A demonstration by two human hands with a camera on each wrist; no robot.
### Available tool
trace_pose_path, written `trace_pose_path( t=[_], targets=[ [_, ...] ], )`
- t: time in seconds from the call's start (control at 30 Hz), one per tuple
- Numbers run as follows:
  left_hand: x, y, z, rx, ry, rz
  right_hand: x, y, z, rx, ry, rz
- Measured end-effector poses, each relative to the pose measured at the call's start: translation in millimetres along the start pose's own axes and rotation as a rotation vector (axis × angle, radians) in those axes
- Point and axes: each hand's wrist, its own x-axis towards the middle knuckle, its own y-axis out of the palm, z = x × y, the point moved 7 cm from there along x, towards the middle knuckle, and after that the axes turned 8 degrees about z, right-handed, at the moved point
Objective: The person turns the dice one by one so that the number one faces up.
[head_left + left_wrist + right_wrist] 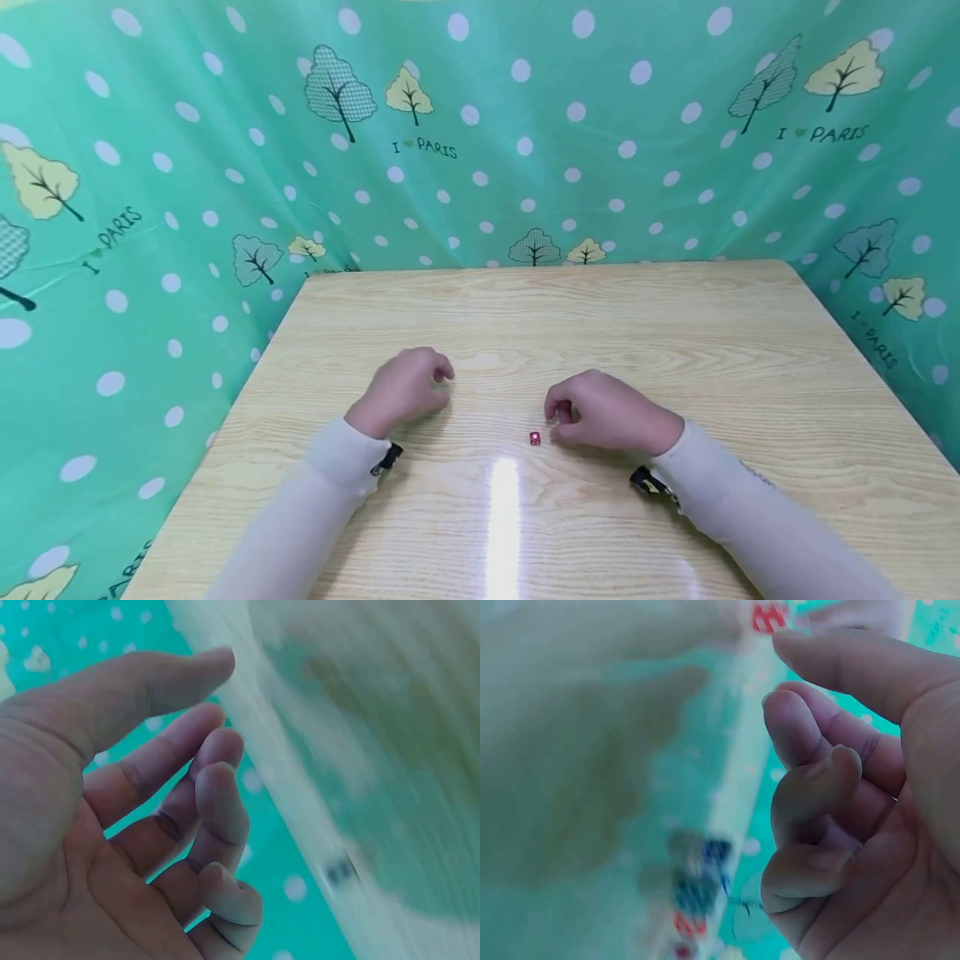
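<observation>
A tiny red cube-like piece (535, 438) lies on the wooden table, just left of my right thumb. It shows as a red, pale-patterned block (769, 618) at the top of the right wrist view. My right hand (611, 414) hovers beside it with loosely bent fingers and nothing in its grasp; a small gap appears between thumb and piece. Farther left, my left hand (408, 385) is held over the table, thumb and fingers apart and relaxed, holding nothing. The left wrist view shows its bare palm (112, 847).
The pale wood-grain table (555, 317) backs onto a green dotted curtain (480, 100) with printed trees. A bright light streak (503, 525) reflects on the near tabletop. Dark straps (652, 483) sit at both wrists. Blurred dark and red patches (694, 885) in the right wrist view are unclear.
</observation>
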Motion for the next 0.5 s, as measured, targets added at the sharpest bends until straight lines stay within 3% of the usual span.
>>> trace_pose_path(
  t=[0.23,0.5],
  targets=[
    [-4.7,23.3,-50.5,0.010,0.144,0.093,-12.7,-26,-27,0.011,0.077,-0.048],
    [-6.2,37.5,-86.3,0.096,0.262,0.112,-19.4,-42,-46,0.069,0.160,-0.044]
  ],
)
